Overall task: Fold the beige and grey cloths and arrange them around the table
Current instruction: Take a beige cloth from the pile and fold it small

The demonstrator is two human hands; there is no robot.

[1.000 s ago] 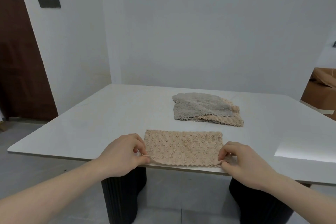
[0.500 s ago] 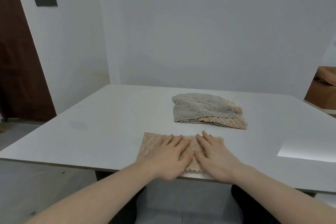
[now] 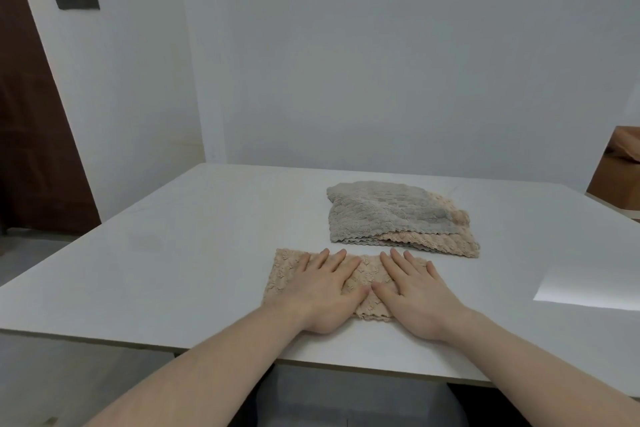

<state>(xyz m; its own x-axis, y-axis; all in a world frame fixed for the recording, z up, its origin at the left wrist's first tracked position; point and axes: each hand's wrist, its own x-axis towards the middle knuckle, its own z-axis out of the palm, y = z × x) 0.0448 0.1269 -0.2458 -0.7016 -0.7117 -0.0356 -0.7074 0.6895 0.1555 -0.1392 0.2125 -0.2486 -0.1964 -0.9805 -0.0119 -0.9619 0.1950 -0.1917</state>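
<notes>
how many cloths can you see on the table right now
3 at least. A folded beige cloth lies at the near edge under both flat hands. Behind it, a grey cloth sits on a beige cloth in a pile; more may be hidden there.

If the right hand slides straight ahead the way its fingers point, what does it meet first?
Probably the pile of cloths: the right hand lies flat on the folded beige cloth, pointing up-left toward the pile's near edge.

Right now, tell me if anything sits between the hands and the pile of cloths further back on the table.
Nothing visible does. Both the left hand and right hand press flat on the folded beige cloth; only bare table separates it from the pile.
</notes>
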